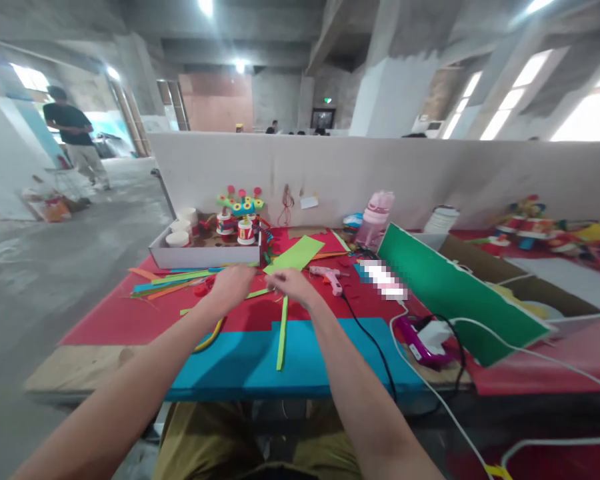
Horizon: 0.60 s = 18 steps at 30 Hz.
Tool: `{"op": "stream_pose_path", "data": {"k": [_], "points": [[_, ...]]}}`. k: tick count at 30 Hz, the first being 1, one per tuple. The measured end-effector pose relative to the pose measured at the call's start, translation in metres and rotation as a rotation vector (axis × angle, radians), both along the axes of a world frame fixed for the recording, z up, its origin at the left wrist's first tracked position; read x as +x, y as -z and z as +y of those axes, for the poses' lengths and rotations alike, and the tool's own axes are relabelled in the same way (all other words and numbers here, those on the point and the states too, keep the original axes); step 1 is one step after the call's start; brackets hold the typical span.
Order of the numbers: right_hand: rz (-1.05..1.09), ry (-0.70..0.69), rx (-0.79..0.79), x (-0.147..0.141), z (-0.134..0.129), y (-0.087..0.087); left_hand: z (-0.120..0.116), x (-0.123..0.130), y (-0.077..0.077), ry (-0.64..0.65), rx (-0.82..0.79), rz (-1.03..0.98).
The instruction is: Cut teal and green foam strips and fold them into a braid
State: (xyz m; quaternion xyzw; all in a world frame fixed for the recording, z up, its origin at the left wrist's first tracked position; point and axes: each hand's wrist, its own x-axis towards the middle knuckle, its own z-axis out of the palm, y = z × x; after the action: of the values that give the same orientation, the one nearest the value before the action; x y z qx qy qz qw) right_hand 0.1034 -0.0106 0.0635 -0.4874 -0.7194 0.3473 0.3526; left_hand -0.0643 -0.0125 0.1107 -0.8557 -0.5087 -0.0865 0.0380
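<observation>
My left hand [237, 287] is over the red part of the table, back of the hand up, its fingers curled down and mostly hidden by blur. Close to its right is my right hand [291, 285], fingers bent together at the edge of a light green sheet [300, 253]; whatever they grip is too small to name. A narrow green strip [282, 337] runs from below my right hand onto the blue sheet [215, 363]. Colored paper strips [173, 283] lie left of my left hand. A pink glue gun [334, 279] rests right of my right hand.
A white tray [205, 256] holds cups and paper figures at the back left. A green board [455, 293], purple power strip [425, 343] and cables are on the right. Behind stand a pink bottle [375, 217] and a white partition [405, 167]. A person [73, 130] stands far left.
</observation>
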Motion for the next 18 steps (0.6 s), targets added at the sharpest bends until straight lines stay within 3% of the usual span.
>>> {"op": "stream_pose_path", "data": {"k": [2, 3, 4, 6, 9, 14, 18], "points": [[0.109, 0.472, 0.121, 0.023, 0.022, 0.01, -0.011, -0.034, 0.025, -0.196, -0.003, 0.094], [0.138, 0.655, 0.166, 0.032, 0.03, 0.017, -0.018, -0.048, 0.037, -0.251, -0.017, 0.105], [0.138, 0.747, 0.206, 0.037, 0.036, 0.024, -0.026, -0.059, 0.048, -0.286, -0.027, 0.12], [0.066, 0.759, 0.274, 0.042, 0.042, 0.038, -0.04, -0.072, 0.064, -0.345, -0.018, 0.146], [-0.075, 0.663, 0.323, 0.039, 0.043, 0.05, -0.051, -0.084, 0.071, -0.338, -0.079, 0.04], [-0.141, 0.558, 0.278, 0.03, 0.041, 0.054, -0.046, -0.099, 0.071, -0.328, -0.144, -0.054], [-0.135, 0.54, 0.273, 0.028, 0.04, 0.054, -0.034, -0.111, 0.062, -0.288, -0.162, -0.102]]}}
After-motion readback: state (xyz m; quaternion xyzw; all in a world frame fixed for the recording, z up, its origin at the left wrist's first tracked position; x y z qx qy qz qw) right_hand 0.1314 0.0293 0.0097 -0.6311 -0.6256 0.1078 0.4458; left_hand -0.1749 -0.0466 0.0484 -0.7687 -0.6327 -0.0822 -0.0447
